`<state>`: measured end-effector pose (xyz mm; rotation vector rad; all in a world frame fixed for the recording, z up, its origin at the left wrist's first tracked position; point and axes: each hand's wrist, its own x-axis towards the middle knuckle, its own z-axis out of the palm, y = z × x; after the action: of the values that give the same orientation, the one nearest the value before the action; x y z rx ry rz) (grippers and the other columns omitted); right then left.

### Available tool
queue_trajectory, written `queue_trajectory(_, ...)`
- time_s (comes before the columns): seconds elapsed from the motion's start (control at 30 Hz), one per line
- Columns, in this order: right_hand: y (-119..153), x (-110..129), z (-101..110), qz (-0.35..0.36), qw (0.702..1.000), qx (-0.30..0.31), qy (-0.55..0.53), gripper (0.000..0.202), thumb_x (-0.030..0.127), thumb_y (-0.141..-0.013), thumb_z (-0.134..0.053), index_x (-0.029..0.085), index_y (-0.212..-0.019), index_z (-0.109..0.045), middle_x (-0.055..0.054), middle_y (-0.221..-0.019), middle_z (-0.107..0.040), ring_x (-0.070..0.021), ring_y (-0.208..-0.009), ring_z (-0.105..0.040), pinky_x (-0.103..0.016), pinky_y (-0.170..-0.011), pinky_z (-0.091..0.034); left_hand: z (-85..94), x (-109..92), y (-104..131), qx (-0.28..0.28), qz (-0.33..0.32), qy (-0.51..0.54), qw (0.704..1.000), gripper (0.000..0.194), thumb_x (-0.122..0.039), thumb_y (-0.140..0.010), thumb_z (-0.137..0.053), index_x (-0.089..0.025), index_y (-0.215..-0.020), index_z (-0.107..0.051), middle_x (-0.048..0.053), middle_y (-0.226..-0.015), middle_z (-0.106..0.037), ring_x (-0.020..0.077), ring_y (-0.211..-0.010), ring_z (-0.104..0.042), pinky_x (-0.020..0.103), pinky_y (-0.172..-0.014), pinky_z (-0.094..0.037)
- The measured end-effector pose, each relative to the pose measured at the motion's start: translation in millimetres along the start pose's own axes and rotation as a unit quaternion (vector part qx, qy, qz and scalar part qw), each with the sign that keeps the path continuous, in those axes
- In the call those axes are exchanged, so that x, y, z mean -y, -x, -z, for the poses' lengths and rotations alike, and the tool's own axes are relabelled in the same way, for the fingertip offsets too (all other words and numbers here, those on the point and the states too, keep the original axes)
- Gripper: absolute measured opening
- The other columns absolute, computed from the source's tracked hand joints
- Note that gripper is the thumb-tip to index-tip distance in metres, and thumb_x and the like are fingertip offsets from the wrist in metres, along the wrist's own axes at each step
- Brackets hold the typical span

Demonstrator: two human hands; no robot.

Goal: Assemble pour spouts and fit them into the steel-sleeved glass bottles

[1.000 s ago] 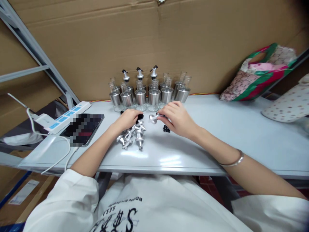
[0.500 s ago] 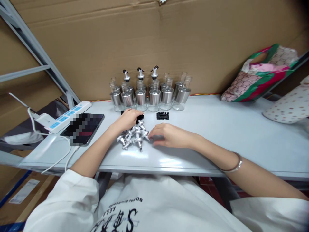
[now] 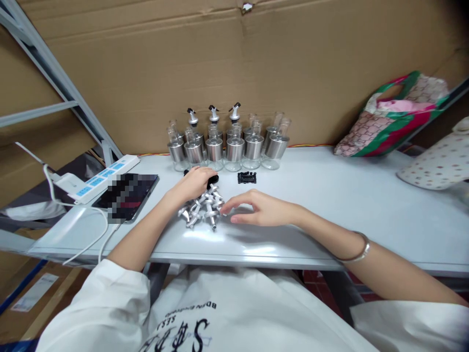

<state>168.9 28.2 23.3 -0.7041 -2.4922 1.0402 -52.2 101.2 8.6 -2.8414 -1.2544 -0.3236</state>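
Note:
Several silvery pourer spouts [image 3: 210,210] lie in a loose pile near the front of the table. Over small black parts [image 3: 213,181] at the back of this pile, my left hand [image 3: 196,182] lies palm down with its fingers stretched to the right; what is under the palm is hidden. My right hand [image 3: 256,208] is at the pile's right side, thumb and fingers apart, the forefinger tip close to the spouts. Whether it touches one I cannot tell. A small group of black parts [image 3: 247,177] lies behind the right hand.
Glass bottles with steel sleeves [image 3: 235,149] stand in two rows at the back, three topped with pourers [image 3: 213,114]. To the left are a power strip [image 3: 106,177], a tablet-like device [image 3: 141,195] and white cables. A patterned bag [image 3: 381,122] sits at the right.
The thumb and forefinger of my right hand have spread apart, and the forefinger reaches slightly further left toward the spouts. My left hand stays in about the same place.

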Motion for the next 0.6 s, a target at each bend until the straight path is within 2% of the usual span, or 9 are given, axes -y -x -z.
queue_trajectory(0.13, 2, 8, 3, 0.002, 0.999, -0.007, -0.053, 0.027, 0.033, -0.083, -0.061, 0.017, -0.103, -0.067, -0.005, -0.107, -0.070, -0.0167, -0.098, -0.064, -0.030, -0.086, -0.049, 0.0, 1, -1, -0.027, -0.016, 0.002, 1.000, 0.046, 0.000, -0.076, -0.038, -0.011, -0.116, -0.059, 0.012, -0.121, -0.063, 0.0231, -0.116, -0.056, 0.037, -0.099, -0.041)
queue_trajectory(0.27, 9, 29, 5, 0.025, 0.991, 0.082, -0.105, 0.023, 0.027, -0.080, -0.065, 0.014, -0.099, -0.068, -0.006, -0.102, -0.071, -0.0152, -0.095, -0.065, -0.028, -0.089, -0.048, 0.1, -3, 0, -0.025, -0.020, -0.005, 0.999, 0.036, -0.005, -0.083, -0.038, -0.013, -0.105, -0.064, 0.011, -0.113, -0.066, 0.0226, -0.111, -0.058, 0.038, -0.098, -0.043)
queue_trajectory(0.33, 11, 41, 9, 0.033, 0.989, 0.094, -0.110, 0.020, 0.026, -0.081, -0.064, 0.015, -0.097, -0.069, -0.006, -0.098, -0.072, -0.0146, -0.092, -0.066, -0.027, -0.085, -0.050, -0.5, -5, 0, -0.019, -0.016, -0.012, 1.000, 0.031, -0.010, -0.086, -0.038, -0.014, -0.100, -0.065, 0.011, -0.111, -0.066, 0.0230, -0.112, -0.057, 0.039, -0.099, -0.042)
queue_trajectory(0.4, 11, 50, 19, 0.037, 0.996, 0.045, -0.074, 0.018, 0.027, -0.083, -0.062, 0.016, -0.094, -0.069, -0.005, -0.095, -0.072, -0.0145, -0.088, -0.066, -0.026, -0.079, -0.050, -1.3, -7, 0, -0.020, -0.011, -0.017, 1.000, 0.028, -0.014, -0.088, -0.039, -0.015, -0.097, -0.065, 0.011, -0.110, -0.066, 0.0238, -0.115, -0.055, 0.041, -0.100, -0.041)
queue_trajectory(0.47, 7, 55, 32, 0.040, 0.998, -0.035, -0.019, 0.017, 0.030, -0.084, -0.059, 0.017, -0.090, -0.070, -0.005, -0.092, -0.072, -0.0148, -0.084, -0.066, -0.026, -0.075, -0.050, -1.2, -7, 1, -0.027, -0.010, -0.019, 0.999, 0.026, -0.016, -0.089, -0.039, -0.015, -0.096, -0.065, 0.010, -0.108, -0.066, 0.0228, -0.112, -0.056, 0.039, -0.099, -0.042)
queue_trajectory(0.6, -10, 45, 64, 0.031, 0.979, -0.197, 0.034, 0.016, 0.031, -0.082, -0.059, 0.018, -0.083, -0.068, -0.003, -0.084, -0.071, -0.0159, -0.080, -0.065, -0.030, -0.076, -0.049, 3.8, -7, 2, -0.046, -0.006, -0.004, 0.999, 0.023, -0.019, -0.091, -0.040, -0.016, -0.100, -0.061, 0.008, -0.108, -0.065, 0.0206, -0.107, -0.058, 0.037, -0.096, -0.044)
